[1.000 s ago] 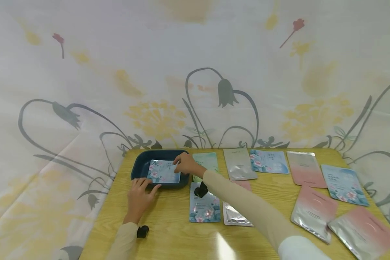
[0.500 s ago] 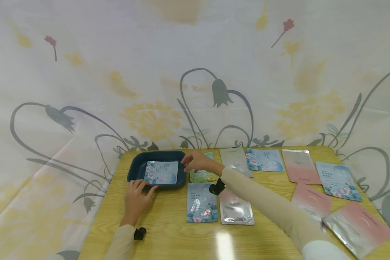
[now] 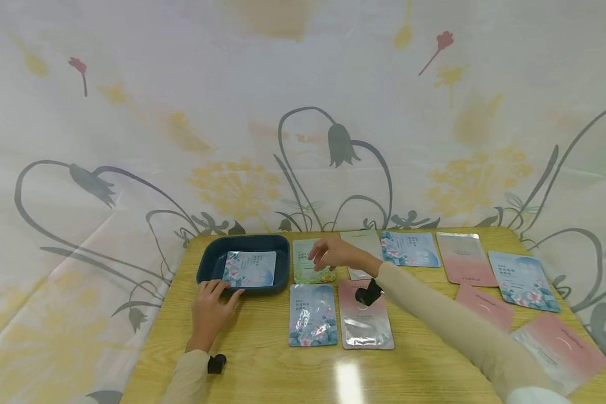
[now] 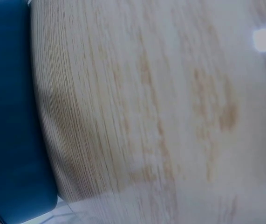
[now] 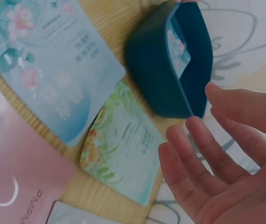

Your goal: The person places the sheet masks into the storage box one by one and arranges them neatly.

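Observation:
My left hand [image 3: 212, 311] holds the near rim of a dark blue tray [image 3: 284, 264] at the table's left, its fingers at the rim. The tray's outer wall [image 4: 11, 112] fills the left edge of the left wrist view. One blue floral face mask packet [image 3: 249, 269] lies in the tray. My right hand [image 3: 340, 253] hovers over a green face mask packet [image 3: 305, 261], fingers loosely bent and holding nothing. In the right wrist view, that hand [image 5: 221, 168] is apart from the green packet [image 5: 123, 144], its palm and fingers showing.
Nearest the front lie a blue floral packet [image 3: 313, 317] and a pink-silver packet [image 3: 367, 331]. A silver packet [image 3: 361, 241], another blue one [image 3: 414, 249] and several more pink and blue packets spread rightward over the wooden table [image 3: 262, 359]. A patterned cloth [image 3: 207, 112] hangs behind.
My right hand has let go of the blue floral packet in the tray and moved right, over the green packet. The left hand stays at the tray rim. The view shifted slightly.

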Motion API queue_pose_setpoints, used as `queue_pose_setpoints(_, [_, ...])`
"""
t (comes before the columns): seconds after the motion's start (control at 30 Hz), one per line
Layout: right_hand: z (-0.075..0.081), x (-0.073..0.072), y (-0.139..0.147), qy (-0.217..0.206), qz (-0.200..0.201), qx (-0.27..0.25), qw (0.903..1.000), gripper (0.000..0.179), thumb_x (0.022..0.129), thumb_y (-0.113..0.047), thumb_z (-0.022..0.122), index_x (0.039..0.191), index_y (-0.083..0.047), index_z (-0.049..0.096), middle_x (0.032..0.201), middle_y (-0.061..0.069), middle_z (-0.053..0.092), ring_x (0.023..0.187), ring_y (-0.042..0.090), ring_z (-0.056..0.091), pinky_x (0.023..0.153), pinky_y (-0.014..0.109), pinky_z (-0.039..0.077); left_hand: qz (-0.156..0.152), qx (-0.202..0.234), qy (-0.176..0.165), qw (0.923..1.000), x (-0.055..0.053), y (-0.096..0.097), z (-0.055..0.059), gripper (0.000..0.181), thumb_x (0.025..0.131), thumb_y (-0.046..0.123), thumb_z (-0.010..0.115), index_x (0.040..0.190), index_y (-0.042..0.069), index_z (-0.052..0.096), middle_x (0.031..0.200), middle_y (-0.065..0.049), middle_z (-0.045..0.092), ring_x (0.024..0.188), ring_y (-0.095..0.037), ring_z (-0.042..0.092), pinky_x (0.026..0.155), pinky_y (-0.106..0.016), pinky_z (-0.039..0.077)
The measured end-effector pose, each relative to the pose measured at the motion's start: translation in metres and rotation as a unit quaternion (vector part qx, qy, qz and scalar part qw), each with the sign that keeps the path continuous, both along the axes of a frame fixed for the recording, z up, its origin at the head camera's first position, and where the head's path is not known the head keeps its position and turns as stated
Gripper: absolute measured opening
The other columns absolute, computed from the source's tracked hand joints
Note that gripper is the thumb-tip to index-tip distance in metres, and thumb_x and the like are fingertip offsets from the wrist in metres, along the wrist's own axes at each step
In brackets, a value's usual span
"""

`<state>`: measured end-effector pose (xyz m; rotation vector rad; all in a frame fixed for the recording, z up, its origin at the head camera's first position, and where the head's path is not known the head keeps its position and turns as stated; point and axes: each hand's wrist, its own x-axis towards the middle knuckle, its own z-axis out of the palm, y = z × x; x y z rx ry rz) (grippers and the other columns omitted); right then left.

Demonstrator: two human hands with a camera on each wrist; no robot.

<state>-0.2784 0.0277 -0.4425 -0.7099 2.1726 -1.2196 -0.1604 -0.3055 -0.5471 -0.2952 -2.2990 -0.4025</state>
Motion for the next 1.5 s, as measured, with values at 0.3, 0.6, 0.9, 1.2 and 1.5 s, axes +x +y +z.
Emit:
queue_pose_setpoints(0.3, [-0.016, -0.001, 0.031, -0.002, -0.009, 0.006, 0.9999, 0.019, 0.083, -0.005, 0.07, 0.101, -0.004, 0.068, 0.097, 0.016, 0.066, 0.081, 0.019, 0.062, 0.072, 0.053, 0.05, -0.002, 0.003, 0.004, 1.0, -0.001, -0.002, -0.004, 0.036, 0.061, 0.024, 0.087, 0.082, 0.003, 0.068, 0.084, -0.011, 0.061, 0.079, -0.031, 0.052, 0.071, -0.048, 0.05])
queue_pose_setpoints(0.6, [-0.03, 0.003, 0.059, -0.018, -0.008, -0.003, 0.9998, 0.021, 0.084, -0.001, 0.066, 0.105, 0.002, 0.066, 0.096, 0.018, 0.065, 0.084, 0.022, 0.062, 0.075, 0.053, 0.048, 0.002, 0.012, -0.019, 0.9997, -0.001, -0.002, -0.002, 0.035, 0.065, 0.026, 0.085, 0.085, 0.003, 0.068, 0.085, -0.011, 0.062, 0.081, -0.031, 0.051, 0.072, -0.047, 0.05])
queue_pose_setpoints(0.9, [-0.046, 0.003, 0.078, -0.021, -0.027, -0.011, 0.9994, 0.027, 0.08, 0.004, 0.063, 0.105, 0.01, 0.064, 0.097, 0.022, 0.065, 0.083, 0.022, 0.062, 0.072, 0.047, 0.05, -0.003, 0.006, 0.003, 1.0, -0.001, -0.002, -0.003, 0.035, 0.063, 0.024, 0.086, 0.083, 0.002, 0.068, 0.083, -0.01, 0.061, 0.078, -0.031, 0.051, 0.067, -0.046, 0.05])
queue_pose_setpoints(1.2, [-0.066, 0.004, 0.09, 0.003, -0.06, 0.006, 0.9982, 0.028, 0.073, 0.013, 0.057, 0.098, 0.008, 0.067, 0.091, 0.02, 0.065, 0.086, 0.029, 0.061, 0.067, 0.034, 0.05, -0.002, 0.004, 0.009, 1.0, -0.001, -0.001, -0.002, 0.035, 0.062, 0.024, 0.086, 0.082, 0.003, 0.068, 0.083, -0.01, 0.061, 0.078, -0.031, 0.051, 0.064, -0.045, 0.05])
queue_pose_setpoints(1.5, [-0.08, 0.007, 0.095, 0.036, -0.079, 0.007, 0.9962, 0.029, 0.068, 0.015, 0.054, 0.091, 0.007, 0.069, 0.089, 0.015, 0.067, 0.084, 0.028, 0.063, 0.069, 0.033, 0.05, 0.004, 0.01, -0.011, 0.9999, 0.0, 0.001, 0.0, 0.034, 0.063, 0.024, 0.087, 0.083, 0.004, 0.068, 0.084, -0.011, 0.061, 0.08, -0.03, 0.051, 0.07, -0.046, 0.051])
